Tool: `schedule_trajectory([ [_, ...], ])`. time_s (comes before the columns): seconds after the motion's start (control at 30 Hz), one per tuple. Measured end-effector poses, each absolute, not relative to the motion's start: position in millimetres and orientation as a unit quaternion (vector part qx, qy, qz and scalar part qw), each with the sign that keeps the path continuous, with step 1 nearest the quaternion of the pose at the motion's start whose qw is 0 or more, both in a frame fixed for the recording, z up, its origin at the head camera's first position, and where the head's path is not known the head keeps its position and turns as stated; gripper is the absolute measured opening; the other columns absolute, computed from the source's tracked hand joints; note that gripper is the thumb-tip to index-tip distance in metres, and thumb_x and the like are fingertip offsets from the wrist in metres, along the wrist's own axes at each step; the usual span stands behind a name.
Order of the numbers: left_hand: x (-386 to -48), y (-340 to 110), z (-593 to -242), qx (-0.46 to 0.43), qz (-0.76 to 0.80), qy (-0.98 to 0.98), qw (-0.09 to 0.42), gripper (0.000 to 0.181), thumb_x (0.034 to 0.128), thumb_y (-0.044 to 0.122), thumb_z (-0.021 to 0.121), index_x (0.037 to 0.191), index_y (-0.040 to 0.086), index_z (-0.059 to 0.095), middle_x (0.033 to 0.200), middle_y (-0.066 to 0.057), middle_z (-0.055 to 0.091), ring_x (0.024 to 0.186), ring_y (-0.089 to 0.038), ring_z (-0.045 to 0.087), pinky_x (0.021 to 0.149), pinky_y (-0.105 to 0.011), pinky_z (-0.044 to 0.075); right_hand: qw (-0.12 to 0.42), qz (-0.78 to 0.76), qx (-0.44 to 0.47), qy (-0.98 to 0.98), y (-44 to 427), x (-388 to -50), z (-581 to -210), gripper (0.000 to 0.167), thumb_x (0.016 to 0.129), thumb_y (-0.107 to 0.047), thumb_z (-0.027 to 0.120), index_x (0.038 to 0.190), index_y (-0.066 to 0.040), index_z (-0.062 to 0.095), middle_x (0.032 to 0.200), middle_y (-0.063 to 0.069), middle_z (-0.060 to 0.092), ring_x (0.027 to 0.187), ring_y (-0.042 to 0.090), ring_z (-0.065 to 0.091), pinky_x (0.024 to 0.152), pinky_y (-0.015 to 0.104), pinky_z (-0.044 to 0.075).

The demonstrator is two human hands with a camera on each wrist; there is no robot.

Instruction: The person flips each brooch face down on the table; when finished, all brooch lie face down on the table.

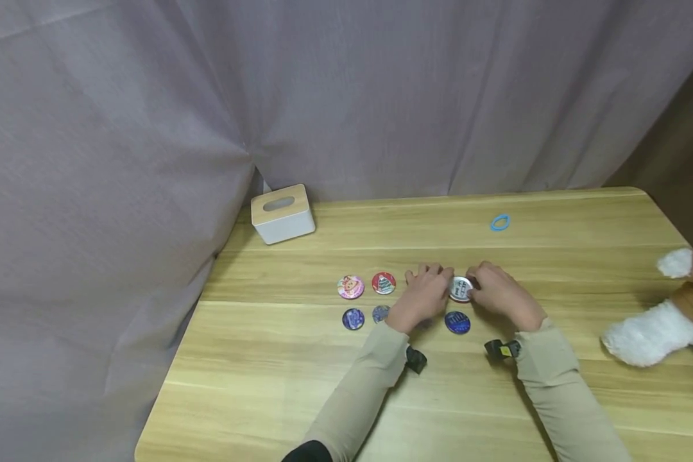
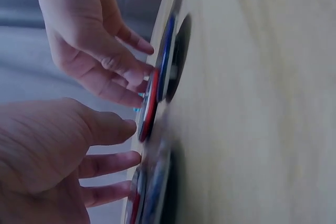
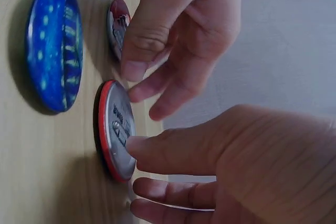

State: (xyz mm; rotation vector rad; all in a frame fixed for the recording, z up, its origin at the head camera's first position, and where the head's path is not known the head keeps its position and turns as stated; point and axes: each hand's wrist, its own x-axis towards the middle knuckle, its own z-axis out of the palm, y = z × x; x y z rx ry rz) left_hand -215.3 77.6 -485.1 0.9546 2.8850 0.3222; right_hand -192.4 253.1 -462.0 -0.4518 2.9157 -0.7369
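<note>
The work centers on a face-down button badge (image 1: 459, 287) on the desk (image 1: 237, 378), lying between the two hands at the right end of a loose double row. Its silvery back and pin clasp (image 3: 119, 128) face up, ringed by a red rim.

The right hand (image 1: 501, 292) pinches this badge at its right side, thumb tip on the metal back, other fingers lightly bent beyond the edge. The left hand (image 1: 421, 296) comes up to the opposite side with relaxed fingers and its thumb tip at the rim; whether it bears any weight there I cannot tell.

The step in hand looks like handling this one badge, probably to turn it or settle its place. The others visible lie picture side up: a pink cartoon badge (image 1: 351, 287), a red Christmas-tree badge (image 1: 384, 283), a blue swirl-patterned badge (image 1: 353, 319), and a dark blue badge (image 1: 458, 323) just on the near side of the face-down one. A grayish-blue badge (image 1: 380, 313) is partly covered by the left arm.

If turning is the aim, the next move calls for a secure hold on the thin rim, enough lift to flip it, and care not to nudge the dark blue neighbor.
</note>
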Motion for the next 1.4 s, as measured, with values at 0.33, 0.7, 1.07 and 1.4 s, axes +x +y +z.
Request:
schedule_trajectory([
  [0.33,-223.1,56.8,-479.6,0.273,0.099,0.957,0.03,0.05,0.1008,0.025,0.06,0.149,0.019,0.05,0.137,-0.003,0.058,0.124,-0.024,0.053,0.099,-0.051,0.04,0.037,-0.249,-0.153,0.956,240.5,-200.2,-455.9,0.037,0.081,-0.004,0.067,0.112,0.016,0.062,0.1,0.026,0.061,0.092,0.041,0.058,0.084,0.057,0.047],
  [0.7,-221.0,47.7,-476.3,0.267,0.104,0.958,0.032,0.039,0.101,0.021,0.058,0.14,0.018,0.059,0.134,-0.001,0.06,0.121,-0.025,0.052,0.101,-0.055,0.038,0.044,-0.244,-0.169,0.954,222.5,-207.7,-452.9,0.047,0.079,-0.005,0.074,0.118,0.017,0.059,0.104,0.026,0.059,0.097,0.043,0.056,0.087,0.059,0.046],
  [1.07,-224.9,43.4,-471.9,0.268,0.106,0.957,0.039,0.035,0.0896,0.019,0.07,0.124,0.016,0.068,0.131,-0.001,0.06,0.118,-0.025,0.049,0.094,-0.049,0.038,0.032,-0.223,-0.179,0.958,207.2,-209.6,-461.4,0.04,0.072,-0.005,0.079,0.107,0.009,0.066,0.098,0.021,0.057,0.089,0.04,0.051,0.076,0.055,0.043],
  [1.4,-227.7,41.1,-474.1,0.269,0.11,0.956,0.035,0.027,0.0841,0.012,0.074,0.11,0.018,0.075,0.125,0.002,0.062,0.115,-0.024,0.05,0.094,-0.053,0.037,0.036,-0.199,-0.17,0.964,199.5,-210.6,-464.3,0.034,0.072,0.0,0.079,0.104,0.005,0.067,0.099,0.021,0.058,0.093,0.041,0.05,0.077,0.058,0.043],
])
